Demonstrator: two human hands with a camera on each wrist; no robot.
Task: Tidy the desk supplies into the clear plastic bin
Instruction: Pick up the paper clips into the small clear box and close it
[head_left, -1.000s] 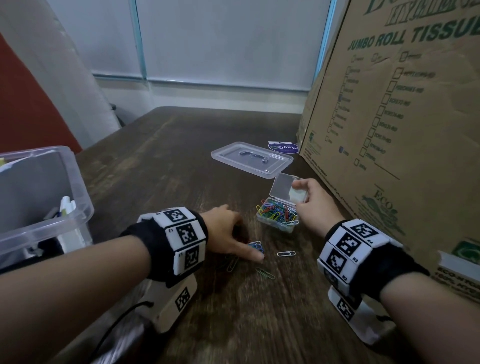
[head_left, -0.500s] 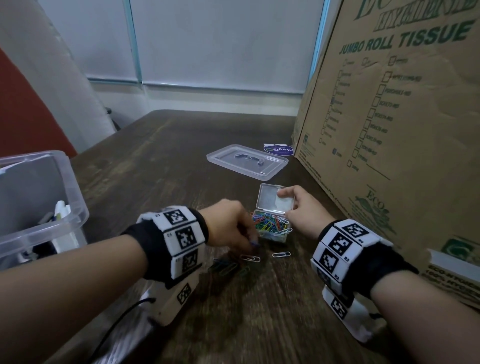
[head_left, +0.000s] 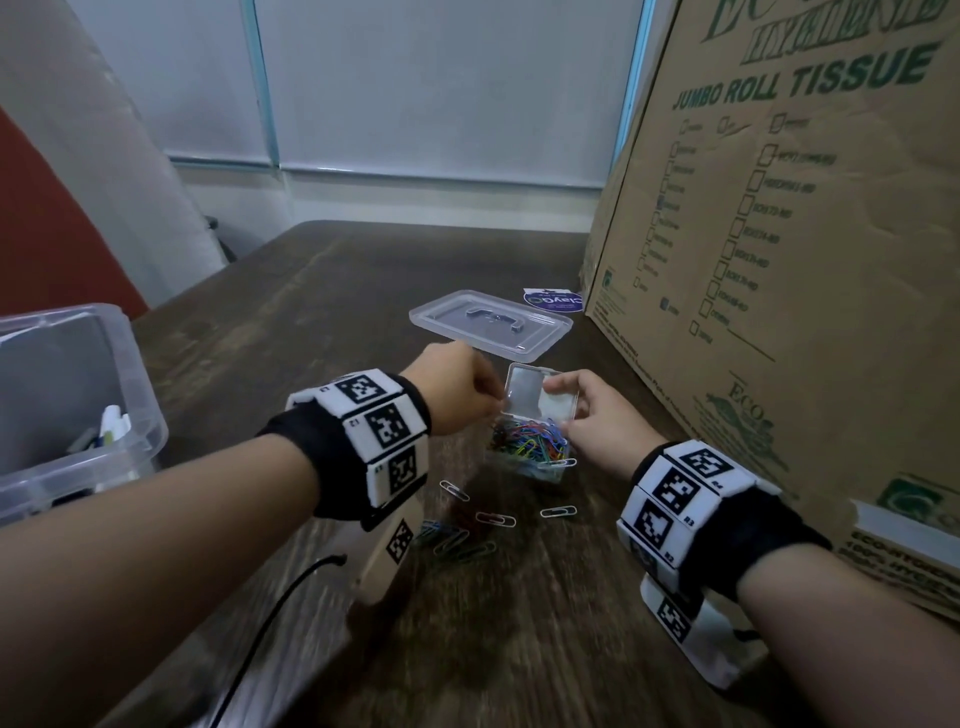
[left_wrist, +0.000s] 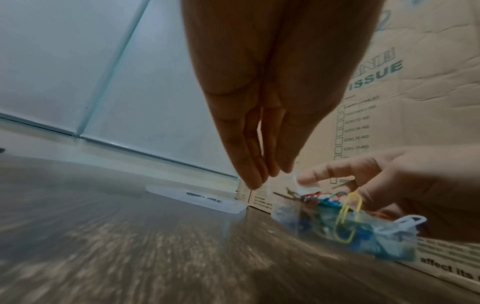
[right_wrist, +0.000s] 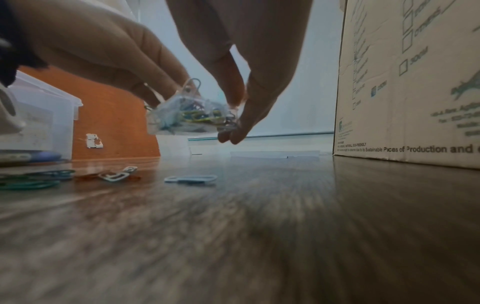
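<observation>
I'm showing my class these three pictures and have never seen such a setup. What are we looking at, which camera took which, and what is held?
No machine here: a person wears cameras on the head and both wrists, with patterned bands. The head view looks down at a wooden table. The right hand holds a small clear box of coloured paper clips, lid open, lifted off the table in the right wrist view. The left hand reaches to it, fingers together. Loose paper clips lie on the table. A clear plastic bin stands left, its lid behind, a cardboard carton right.

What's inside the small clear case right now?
The small clear case, lid open, holds a heap of coloured paper clips up to the rim; what lies beneath the heap is covered.
</observation>
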